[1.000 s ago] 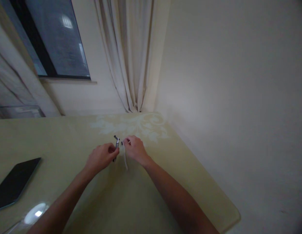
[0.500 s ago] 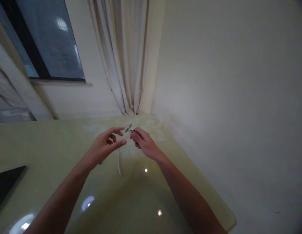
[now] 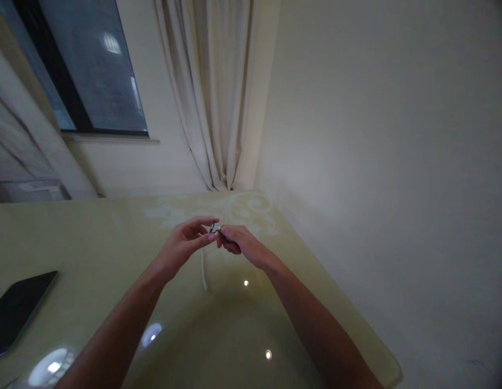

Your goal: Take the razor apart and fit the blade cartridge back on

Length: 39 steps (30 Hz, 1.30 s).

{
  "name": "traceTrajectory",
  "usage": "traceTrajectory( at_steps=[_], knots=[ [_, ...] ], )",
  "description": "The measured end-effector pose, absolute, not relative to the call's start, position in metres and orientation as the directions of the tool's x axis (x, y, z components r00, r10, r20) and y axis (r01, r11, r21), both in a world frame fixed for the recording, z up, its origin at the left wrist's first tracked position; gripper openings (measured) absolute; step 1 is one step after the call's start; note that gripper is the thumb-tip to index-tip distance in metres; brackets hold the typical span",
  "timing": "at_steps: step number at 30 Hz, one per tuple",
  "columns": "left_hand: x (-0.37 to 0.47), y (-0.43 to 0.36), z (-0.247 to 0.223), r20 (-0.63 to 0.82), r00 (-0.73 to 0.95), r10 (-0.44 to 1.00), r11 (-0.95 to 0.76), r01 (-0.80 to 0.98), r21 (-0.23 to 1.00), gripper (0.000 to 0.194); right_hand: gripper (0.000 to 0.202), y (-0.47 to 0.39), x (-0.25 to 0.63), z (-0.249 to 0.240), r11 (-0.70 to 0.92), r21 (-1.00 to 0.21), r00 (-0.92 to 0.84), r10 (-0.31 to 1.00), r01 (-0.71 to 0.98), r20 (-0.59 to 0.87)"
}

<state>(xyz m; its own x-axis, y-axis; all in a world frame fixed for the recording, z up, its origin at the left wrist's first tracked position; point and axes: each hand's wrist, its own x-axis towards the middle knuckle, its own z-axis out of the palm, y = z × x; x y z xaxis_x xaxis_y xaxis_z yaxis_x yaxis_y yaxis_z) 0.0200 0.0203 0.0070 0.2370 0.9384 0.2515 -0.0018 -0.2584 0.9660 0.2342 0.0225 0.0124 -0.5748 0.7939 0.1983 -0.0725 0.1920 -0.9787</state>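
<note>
Over the table, a small shiny metal piece [image 3: 213, 227] with a thin lever-like part sits between my two hands; it is too small to name its kind. My right hand [image 3: 243, 243] is closed on its right end, fingers curled beneath and thumb on top. The index finger and thumb of my left hand [image 3: 186, 240] meet around the left end of the same piece, pinching it. A thin white strip or cord [image 3: 203, 273] lies on the table just below my left fingers, its upper end hidden behind that hand.
The pale green glossy table [image 3: 218, 335] has its right edge along a bare wall [image 3: 376, 162]. A flat black tablet-like slab [image 3: 22, 313] lies at the left. Behind the table hang beige curtains [image 3: 212, 97] beside a dark window [image 3: 101, 65].
My left finger and thumb have closed onto the metal piece. My right hand has lowered slightly and turned, its fingers now curled under. The view has shifted a little.
</note>
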Motion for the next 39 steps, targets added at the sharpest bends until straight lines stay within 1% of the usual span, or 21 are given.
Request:
traceTrajectory(
  at_steps=[7,12,15,19,25,27,29,31,33,35,39],
  knots=[
    [0.028,0.025,0.003,0.278,0.232,0.932,-0.283,-0.013,0.959,0.059,0.041,0.031,0.234,0.005,0.086,-0.98,-0.595,0.783,-0.182,0.179],
    [0.029,0.03,0.0,0.271,0.247,0.93,-0.276,-0.016,0.961,0.057,0.042,0.035,0.233,-0.001,0.024,-0.979,-0.621,0.77,-0.202,0.147],
    [0.029,0.03,0.0,0.287,0.235,0.929,-0.296,0.002,0.955,0.055,0.042,0.034,0.232,0.0,0.018,-0.974,-0.61,0.777,-0.225,0.156],
    [0.033,0.027,-0.003,0.295,0.231,0.927,-0.305,0.007,0.952,0.052,0.045,0.032,0.233,0.001,0.034,-0.976,-0.593,0.79,-0.214,0.157],
    [0.033,0.025,-0.007,0.306,0.183,0.934,-0.313,0.008,0.95,0.053,0.049,0.035,0.238,0.0,0.028,-0.979,-0.608,0.78,-0.201,0.147],
    [0.03,0.027,-0.007,0.317,0.163,0.934,-0.332,0.075,0.94,0.054,0.05,0.037,0.241,0.001,0.05,-0.975,-0.599,0.782,-0.214,0.172],
    [0.028,0.029,-0.008,0.347,0.152,0.926,-0.372,0.195,0.907,0.052,0.052,0.039,0.244,0.004,0.082,-0.972,-0.577,0.793,-0.218,0.196],
    [0.031,0.031,-0.012,0.391,0.162,0.906,-0.423,0.335,0.842,0.049,0.054,0.04,0.247,0.008,0.109,-0.974,-0.55,0.811,-0.196,0.202],
    [0.042,0.032,-0.02,0.399,0.208,0.893,-0.449,0.475,0.757,0.046,0.057,0.042,0.25,0.012,0.137,-0.977,-0.51,0.836,-0.163,0.202],
    [0.061,0.032,-0.03,0.327,0.273,0.905,-0.426,0.606,0.672,0.046,0.057,0.043,0.254,0.016,0.168,-0.976,-0.461,0.862,-0.137,0.212],
    [0.112,0.037,-0.055,0.232,0.343,0.91,-0.409,0.658,0.632,0.039,0.058,0.043,0.263,0.02,0.191,-0.973,-0.384,0.895,-0.128,0.226]
  ],
)
